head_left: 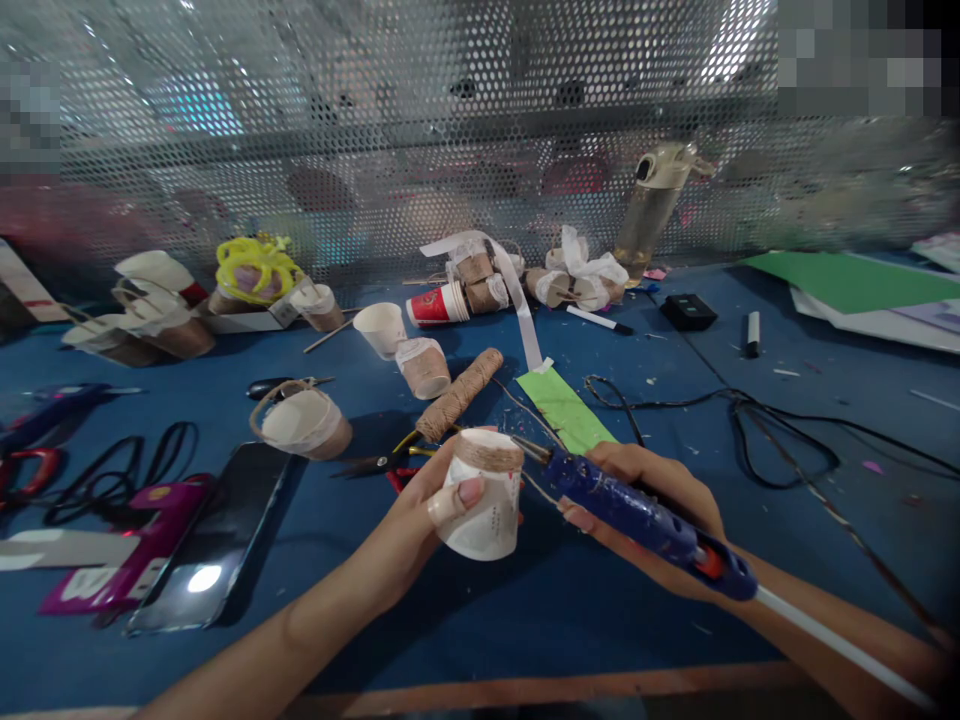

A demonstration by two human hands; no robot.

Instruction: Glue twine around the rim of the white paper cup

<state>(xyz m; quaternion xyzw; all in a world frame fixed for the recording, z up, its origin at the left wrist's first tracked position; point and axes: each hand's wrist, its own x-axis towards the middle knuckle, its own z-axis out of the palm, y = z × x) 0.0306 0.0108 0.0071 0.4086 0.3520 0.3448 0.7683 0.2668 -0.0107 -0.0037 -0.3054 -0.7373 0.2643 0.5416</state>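
Note:
My left hand (420, 525) is closed round a white paper cup (487, 500) whose top band is wrapped in brown twine. My right hand (645, 500) grips a blue hot glue gun (645, 515), its metal tip touching the cup's twine band. A white glue stick pokes out of the gun's back end toward the lower right. A thin twine strand runs from the cup toward the spool of brown twine (459, 395) lying just behind it.
On the blue table (525, 620): scissors (375, 462), a smartphone (217, 535), a green paper strip (564, 408), black cable (750, 420), several twine-wrapped cups, a red cup (436, 305), markers, a bottle (652, 205) and green sheets (847, 280). Perforated metal screen behind.

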